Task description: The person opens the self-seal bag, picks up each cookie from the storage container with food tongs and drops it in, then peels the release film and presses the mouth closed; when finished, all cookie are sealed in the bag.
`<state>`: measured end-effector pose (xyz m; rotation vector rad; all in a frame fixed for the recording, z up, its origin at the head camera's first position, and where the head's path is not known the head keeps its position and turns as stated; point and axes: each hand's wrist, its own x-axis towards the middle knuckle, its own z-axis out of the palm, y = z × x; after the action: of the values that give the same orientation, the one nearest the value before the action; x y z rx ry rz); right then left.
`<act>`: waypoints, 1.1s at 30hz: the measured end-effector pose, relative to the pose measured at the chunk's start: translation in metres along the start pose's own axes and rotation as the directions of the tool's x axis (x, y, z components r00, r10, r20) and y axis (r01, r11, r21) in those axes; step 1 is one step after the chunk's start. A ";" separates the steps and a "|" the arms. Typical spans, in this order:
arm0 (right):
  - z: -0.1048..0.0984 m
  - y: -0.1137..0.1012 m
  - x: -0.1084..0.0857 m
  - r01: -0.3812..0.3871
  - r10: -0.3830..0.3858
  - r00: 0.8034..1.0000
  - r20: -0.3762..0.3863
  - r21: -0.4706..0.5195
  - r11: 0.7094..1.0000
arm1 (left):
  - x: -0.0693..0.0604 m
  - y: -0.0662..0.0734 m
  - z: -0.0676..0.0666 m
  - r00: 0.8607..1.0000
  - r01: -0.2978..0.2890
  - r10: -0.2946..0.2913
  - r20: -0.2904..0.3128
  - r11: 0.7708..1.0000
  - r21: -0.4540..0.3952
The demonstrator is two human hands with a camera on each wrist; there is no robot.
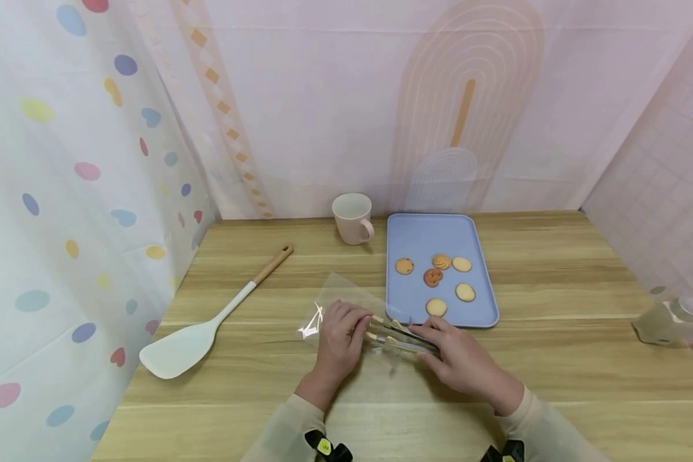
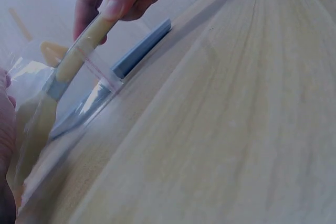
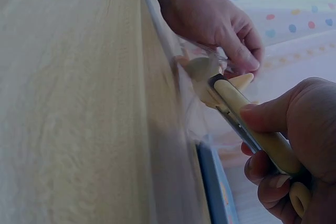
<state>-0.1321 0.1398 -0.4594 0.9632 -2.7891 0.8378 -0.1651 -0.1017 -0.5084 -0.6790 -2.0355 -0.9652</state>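
Observation:
My left hand [image 1: 341,330] pinches the edge of a clear plastic bag [image 1: 344,289] above the table's front part. My right hand [image 1: 462,359] grips a pair of tongs [image 3: 257,135] with cream handles, metal arms and a loop at the end. The tongs slant toward the left hand, their front part inside the bag in the left wrist view. Beside their arms shows a tan piece [image 2: 52,53]; whether it is a cookie or part of the tongs I cannot tell. Several cookies [image 1: 433,277] lie on a blue tray [image 1: 427,237] just beyond the right hand.
Behind the bag stands a pink mug [image 1: 352,221], near the back edge. A white spatula [image 1: 187,346] with a wooden handle lies at the left. At the far right is a lidded jar [image 1: 667,324]. Printed curtains enclose the wooden table [image 1: 554,276].

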 end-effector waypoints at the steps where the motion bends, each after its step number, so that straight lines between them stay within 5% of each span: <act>1: -0.001 0.000 -0.001 -0.001 0.001 1.000 0.000 -0.001 1.000 | 0.000 0.000 0.000 1.000 0.004 -0.004 0.002 1.000 0.000; 9: -0.010 0.001 -0.012 -0.002 0.002 1.000 0.016 -0.009 1.000 | 0.000 -0.002 0.002 1.000 -0.004 0.004 -0.002 1.000 -0.015; 33: 0.008 -0.006 0.014 -0.012 0.011 1.000 0.012 0.029 1.000 | 0.001 0.002 0.000 1.000 -0.009 0.009 0.006 1.000 -0.025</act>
<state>-0.1385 0.1240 -0.4599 0.9607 -2.8029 0.8789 -0.1642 -0.0998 -0.5067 -0.7044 -2.0273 -0.9861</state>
